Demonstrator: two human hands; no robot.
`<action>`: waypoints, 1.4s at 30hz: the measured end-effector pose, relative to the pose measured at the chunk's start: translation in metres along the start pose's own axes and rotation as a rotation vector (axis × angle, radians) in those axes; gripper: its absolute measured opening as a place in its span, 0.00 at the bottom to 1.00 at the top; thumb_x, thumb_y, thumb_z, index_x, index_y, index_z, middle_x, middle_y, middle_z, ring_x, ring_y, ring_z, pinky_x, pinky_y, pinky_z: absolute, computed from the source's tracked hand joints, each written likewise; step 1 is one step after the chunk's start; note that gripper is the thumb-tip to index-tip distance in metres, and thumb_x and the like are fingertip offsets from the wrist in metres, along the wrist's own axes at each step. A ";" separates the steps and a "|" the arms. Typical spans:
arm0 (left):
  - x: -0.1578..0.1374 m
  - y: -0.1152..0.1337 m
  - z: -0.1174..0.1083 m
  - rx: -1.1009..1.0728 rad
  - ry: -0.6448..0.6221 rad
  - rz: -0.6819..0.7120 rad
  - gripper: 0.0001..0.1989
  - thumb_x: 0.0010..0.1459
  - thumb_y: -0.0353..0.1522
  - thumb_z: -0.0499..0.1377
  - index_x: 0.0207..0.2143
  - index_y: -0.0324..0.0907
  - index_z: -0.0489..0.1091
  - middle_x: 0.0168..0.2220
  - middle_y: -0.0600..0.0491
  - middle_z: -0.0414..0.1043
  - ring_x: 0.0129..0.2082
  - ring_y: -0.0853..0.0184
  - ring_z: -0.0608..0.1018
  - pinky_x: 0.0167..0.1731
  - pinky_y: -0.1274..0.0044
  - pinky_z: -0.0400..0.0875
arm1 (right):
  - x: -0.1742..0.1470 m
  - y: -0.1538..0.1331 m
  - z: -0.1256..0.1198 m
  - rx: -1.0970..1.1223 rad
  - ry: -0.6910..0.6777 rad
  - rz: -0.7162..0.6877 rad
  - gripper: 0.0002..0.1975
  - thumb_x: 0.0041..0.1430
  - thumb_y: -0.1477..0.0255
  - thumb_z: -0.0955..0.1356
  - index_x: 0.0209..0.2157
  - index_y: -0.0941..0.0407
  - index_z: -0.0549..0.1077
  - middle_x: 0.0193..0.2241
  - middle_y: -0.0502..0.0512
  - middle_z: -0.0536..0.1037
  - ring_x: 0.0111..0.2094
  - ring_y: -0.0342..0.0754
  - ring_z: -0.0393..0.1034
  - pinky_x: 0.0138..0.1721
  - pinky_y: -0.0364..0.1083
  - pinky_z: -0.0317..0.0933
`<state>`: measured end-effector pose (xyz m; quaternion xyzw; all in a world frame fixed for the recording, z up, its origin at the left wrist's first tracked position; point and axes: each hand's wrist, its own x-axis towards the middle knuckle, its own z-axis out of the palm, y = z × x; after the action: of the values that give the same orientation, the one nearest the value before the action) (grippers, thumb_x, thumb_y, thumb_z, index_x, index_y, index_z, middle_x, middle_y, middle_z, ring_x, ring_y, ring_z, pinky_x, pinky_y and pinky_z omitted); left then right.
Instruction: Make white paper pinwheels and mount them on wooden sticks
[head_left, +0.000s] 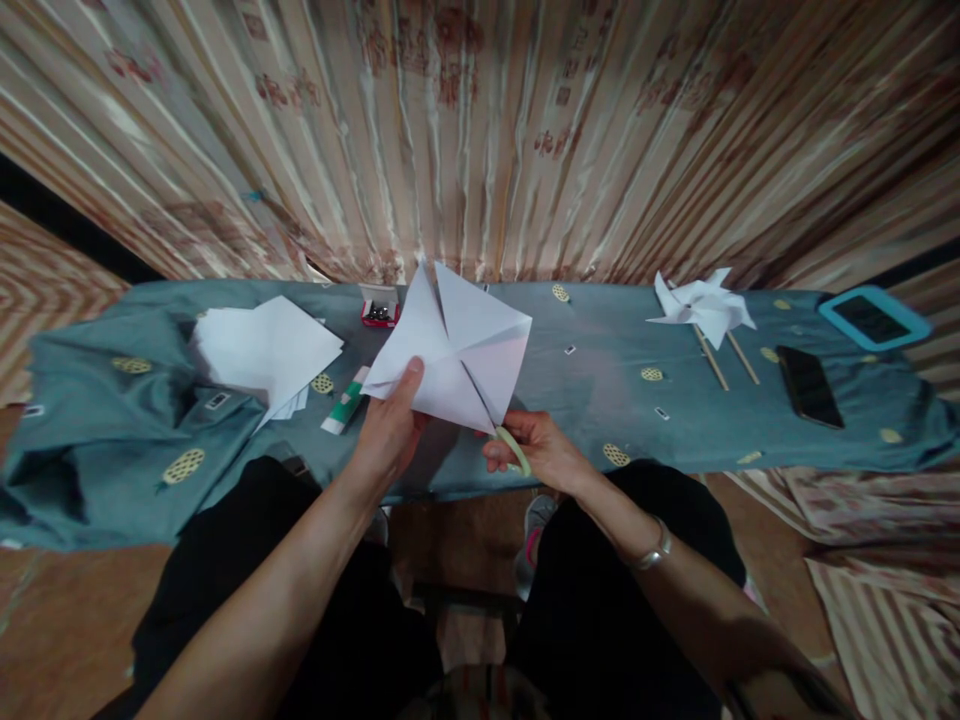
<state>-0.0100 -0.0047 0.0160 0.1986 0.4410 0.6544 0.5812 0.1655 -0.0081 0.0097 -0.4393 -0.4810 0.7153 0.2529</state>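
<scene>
As I judge it, I am at the cutting step: the sheet of paper (427, 345) is up in front of me over the middle of the table (585, 420), and the scissors (514, 452) reach in from its near corner toward the centre. A slit from the far edge gapes already. My left hand (391, 428) pinches the sheet, thumb on top and the other fingers mostly hidden beneath; my right hand (538, 448) has its fingers curled round the scissors' pale green handle, though I cannot tell how far the blades are parted. The next move calls, I think, for a firm left hold and a straight bite — short of the middle, so the sheet does not come apart

To my left lie a stack of paper (270, 345), a green and white tube (345, 402) and a red box (380, 312) of small dark bits; tube and box sit close to the sheet and could get knocked. A paper pinwheel (709, 308), two sticks (711, 358), a phone (810, 387) and a blue-framed screen (874, 318) are off to my right, well apart from the blades
</scene>
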 end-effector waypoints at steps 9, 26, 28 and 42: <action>0.001 0.000 -0.001 0.000 0.000 0.005 0.17 0.60 0.32 0.60 0.53 0.42 0.69 0.52 0.49 0.74 0.46 0.66 0.78 0.47 0.76 0.75 | 0.002 0.002 0.002 0.018 -0.002 -0.024 0.21 0.33 0.58 0.79 0.24 0.58 0.74 0.15 0.46 0.73 0.16 0.37 0.62 0.19 0.39 0.56; 0.012 0.016 -0.004 -0.058 0.121 0.052 0.15 0.60 0.29 0.59 0.50 0.42 0.70 0.51 0.49 0.75 0.52 0.63 0.76 0.49 0.73 0.75 | -0.008 -0.002 -0.017 -0.175 -0.167 0.003 0.28 0.44 0.50 0.74 0.36 0.60 0.72 0.25 0.51 0.77 0.24 0.40 0.66 0.26 0.41 0.61; 0.014 0.020 -0.006 -0.066 0.120 0.059 0.15 0.59 0.29 0.61 0.50 0.44 0.71 0.50 0.51 0.76 0.52 0.62 0.76 0.48 0.73 0.75 | -0.012 -0.005 -0.028 -0.197 -0.183 0.009 0.27 0.45 0.50 0.73 0.35 0.60 0.72 0.25 0.51 0.77 0.25 0.40 0.67 0.28 0.42 0.62; 0.004 0.005 -0.012 0.194 -0.073 -0.117 0.16 0.48 0.30 0.67 0.41 0.35 0.75 0.39 0.45 0.79 0.41 0.59 0.80 0.44 0.72 0.75 | -0.009 -0.013 -0.076 -0.140 0.422 -0.337 0.22 0.42 0.59 0.76 0.38 0.54 0.74 0.30 0.50 0.78 0.29 0.43 0.69 0.32 0.44 0.62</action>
<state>-0.0233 -0.0049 0.0129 0.2514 0.4917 0.5659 0.6122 0.2355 0.0263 0.0136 -0.5088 -0.5321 0.5209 0.4320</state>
